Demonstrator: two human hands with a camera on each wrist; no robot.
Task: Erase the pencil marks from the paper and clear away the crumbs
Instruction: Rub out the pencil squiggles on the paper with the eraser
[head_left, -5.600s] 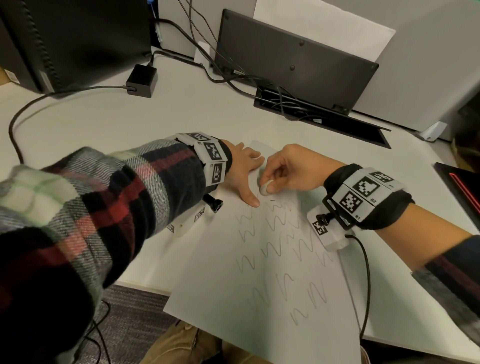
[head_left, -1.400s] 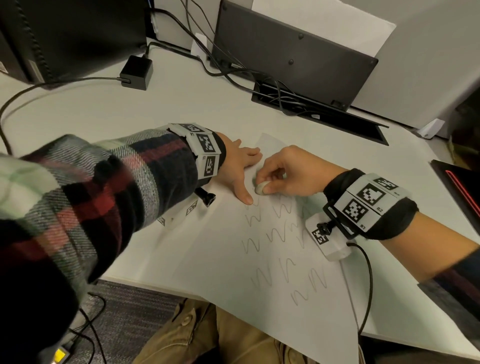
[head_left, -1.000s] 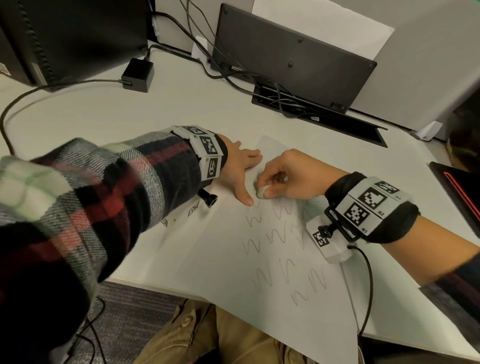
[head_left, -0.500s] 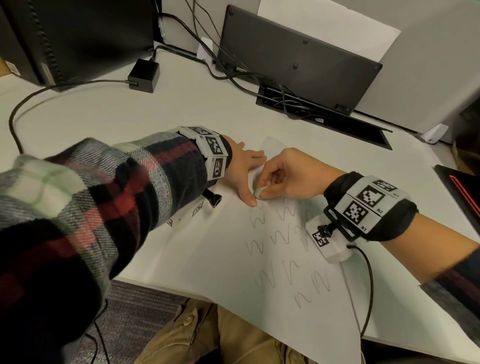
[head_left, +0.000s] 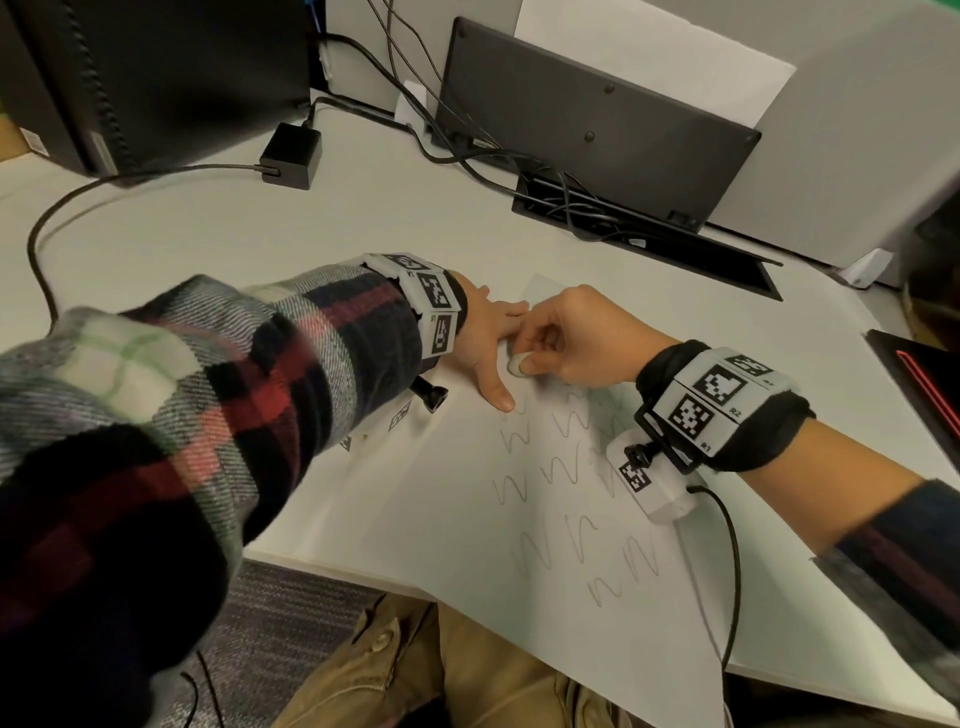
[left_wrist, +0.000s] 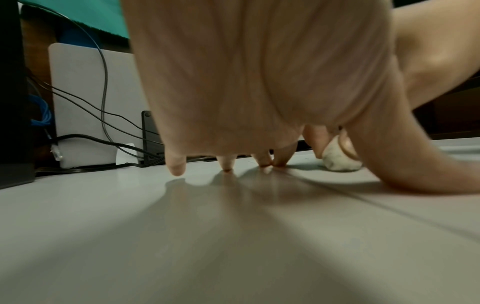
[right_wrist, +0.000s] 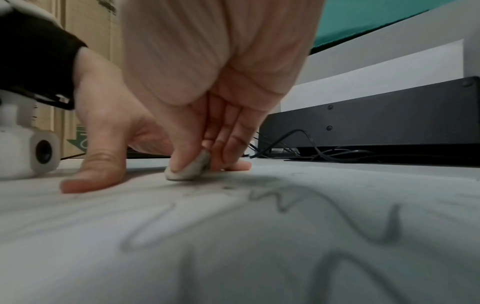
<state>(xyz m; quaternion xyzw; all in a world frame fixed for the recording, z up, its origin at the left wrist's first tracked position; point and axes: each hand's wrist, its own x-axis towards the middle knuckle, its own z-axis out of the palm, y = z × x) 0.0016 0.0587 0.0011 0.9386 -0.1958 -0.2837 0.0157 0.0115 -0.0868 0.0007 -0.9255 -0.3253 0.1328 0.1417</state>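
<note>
- The small, rounded, smudged white eraser (head_left: 517, 364), pinched by the right hand (head_left: 574, 338), has moved up beside the left thumb.
- The left hand (head_left: 480, 338), fingers spread flat, pins the white paper sheet (head_left: 519, 571) of grey pencil zigzags (head_left: 545, 473).
- Black cables (head_left: 519, 161) lie well behind.

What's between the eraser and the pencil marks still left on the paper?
Nothing visible. The eraser, pinched in the right hand, sits just above the nearest marks; the left hand lies beside it on the paper.
</note>
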